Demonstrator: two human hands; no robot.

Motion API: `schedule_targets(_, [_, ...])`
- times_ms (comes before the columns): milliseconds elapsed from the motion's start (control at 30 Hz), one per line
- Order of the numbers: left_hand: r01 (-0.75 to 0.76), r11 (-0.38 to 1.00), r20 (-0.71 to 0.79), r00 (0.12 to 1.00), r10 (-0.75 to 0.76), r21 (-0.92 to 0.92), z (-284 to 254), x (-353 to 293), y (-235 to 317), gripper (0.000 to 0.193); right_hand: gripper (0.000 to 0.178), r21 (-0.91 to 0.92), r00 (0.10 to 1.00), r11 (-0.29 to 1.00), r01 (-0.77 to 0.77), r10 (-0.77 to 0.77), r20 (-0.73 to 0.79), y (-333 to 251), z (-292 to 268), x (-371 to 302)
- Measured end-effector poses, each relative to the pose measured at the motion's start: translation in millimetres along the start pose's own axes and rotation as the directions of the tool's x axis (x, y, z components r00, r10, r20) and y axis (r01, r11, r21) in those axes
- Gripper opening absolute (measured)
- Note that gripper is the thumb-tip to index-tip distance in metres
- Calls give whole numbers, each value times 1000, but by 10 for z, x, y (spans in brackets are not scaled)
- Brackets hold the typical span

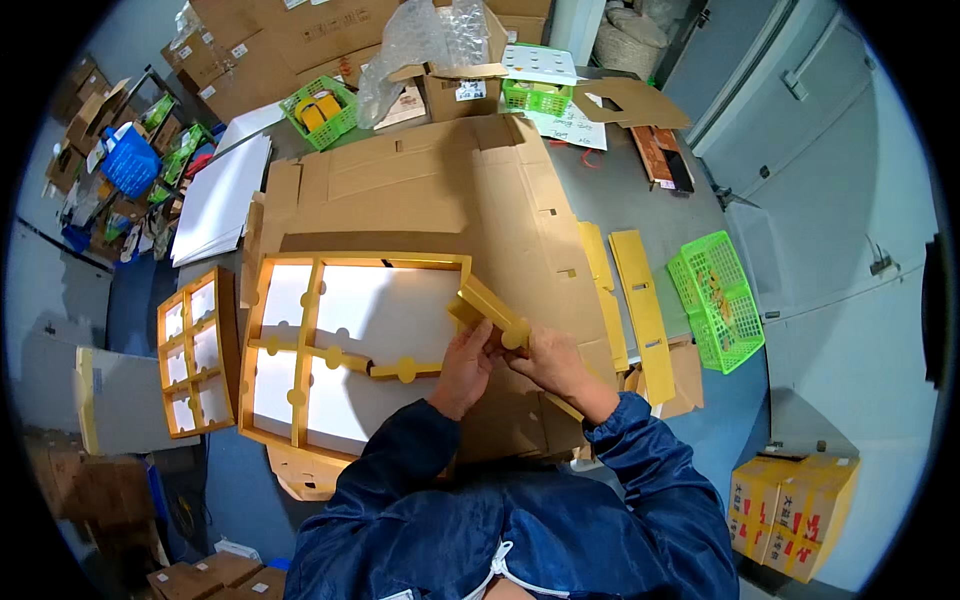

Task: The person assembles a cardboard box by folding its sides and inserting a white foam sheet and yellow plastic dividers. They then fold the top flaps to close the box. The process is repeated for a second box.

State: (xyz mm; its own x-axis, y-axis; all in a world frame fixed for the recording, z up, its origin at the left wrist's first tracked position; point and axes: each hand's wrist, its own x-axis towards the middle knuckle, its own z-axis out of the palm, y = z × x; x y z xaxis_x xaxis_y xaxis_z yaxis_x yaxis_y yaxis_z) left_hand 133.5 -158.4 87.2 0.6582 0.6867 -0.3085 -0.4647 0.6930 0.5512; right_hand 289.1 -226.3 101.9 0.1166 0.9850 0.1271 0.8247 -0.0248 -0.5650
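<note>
Both hands are closed on a short yellow wooden divider slat (490, 308) with a rounded tab, raised over the right edge of a yellow frame. My left hand (466, 370) grips its near side, and my right hand (552, 360) pinches it by the tab end. The wooden frame (366, 259) lies flat on cardboard, with a white backing panel (390, 310) inside. One long divider (302, 380) with round tabs runs down its left part. A cross divider (405, 370) spans the middle, with a dark joint between its pieces. My fingers hide part of the held slat.
A smaller finished-looking frame (196, 352) stands at the left. Yellow slats (643, 310) and a green basket (716, 300) of small pieces lie right. Flattened cardboard (400, 200) covers the table. White sheets (222, 200), another green basket (318, 112) and bubble wrap (410, 50) sit farther back.
</note>
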Motion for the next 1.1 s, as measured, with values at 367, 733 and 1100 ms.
schedule_targets(367, [-114, 988, -59, 991, 121, 102, -148, -398, 714, 40, 88, 394, 926, 913, -101, -59, 374, -290, -302, -60])
schedule_targets(733, [-259, 953, -64, 960, 271, 155, -487, -642, 1031, 34, 70, 323, 826, 913, -250, 27, 564, -623, -48, -153])
schedule_targets(1100, [-378, 917, -330, 856, 398, 127, -893, -997, 1467, 39, 38, 260, 630, 856, -448, 96, 770, -735, -72, -2])
